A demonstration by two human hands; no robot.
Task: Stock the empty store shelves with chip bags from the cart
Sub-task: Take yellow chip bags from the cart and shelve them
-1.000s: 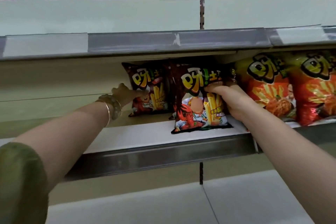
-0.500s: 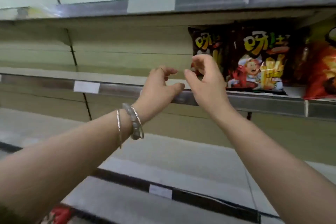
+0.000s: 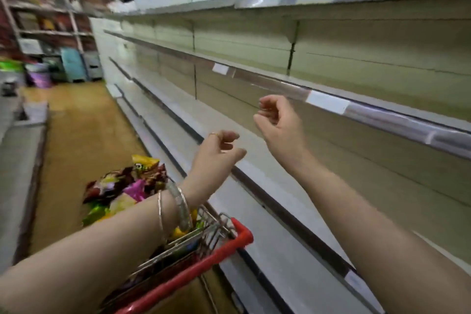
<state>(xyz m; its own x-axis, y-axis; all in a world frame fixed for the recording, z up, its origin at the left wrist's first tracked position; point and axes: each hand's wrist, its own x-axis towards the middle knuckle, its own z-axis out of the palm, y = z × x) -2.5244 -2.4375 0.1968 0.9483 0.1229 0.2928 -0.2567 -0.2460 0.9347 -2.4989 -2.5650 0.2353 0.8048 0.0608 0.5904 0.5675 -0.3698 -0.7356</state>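
Fetch step. Your left grip (image 3: 215,158) and right grip (image 3: 277,122) hang loosely curled, holding nothing, before the bare shelves (image 3: 327,105); chip bags (image 3: 127,186) lie heaped in the cart (image 3: 230,243) below-left. Next, likely: reach down for one.

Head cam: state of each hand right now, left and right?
Left hand: open, fingers loosely curled, holding nothing.
Right hand: open, fingers loosely curled, holding nothing.

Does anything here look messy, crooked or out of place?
Nothing much. The chip bags are heaped loosely in the cart at mixed angles, piled above its rim. The shelves look straight, with no visible damage.
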